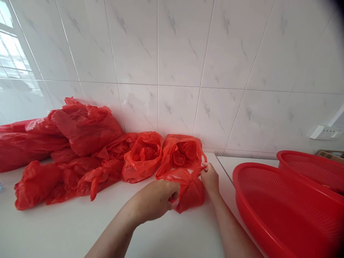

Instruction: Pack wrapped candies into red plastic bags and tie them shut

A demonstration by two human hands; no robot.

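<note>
A small red plastic bag point(192, 193) sits on the white table in front of me, its top gathered and its contents hidden. My left hand point(158, 199) is closed on the left side of this bag. With bent fingers, my right hand point(210, 179) pinches the bag's twisted handle at the upper right. Just behind it stands an open red bag point(184, 152) with crumpled red plastic inside, touching the front bag. Another open red bag point(142, 156) is beside that one on the left.
Several more red plastic bags point(86, 125) are heaped along the tiled wall point(177, 53) at the left. Two red perforated plastic baskets point(258, 179) stand at the right, one behind the other. A white power socket point(325, 132) is on the right wall. The white table point(67, 229) has a seam near my right hand.
</note>
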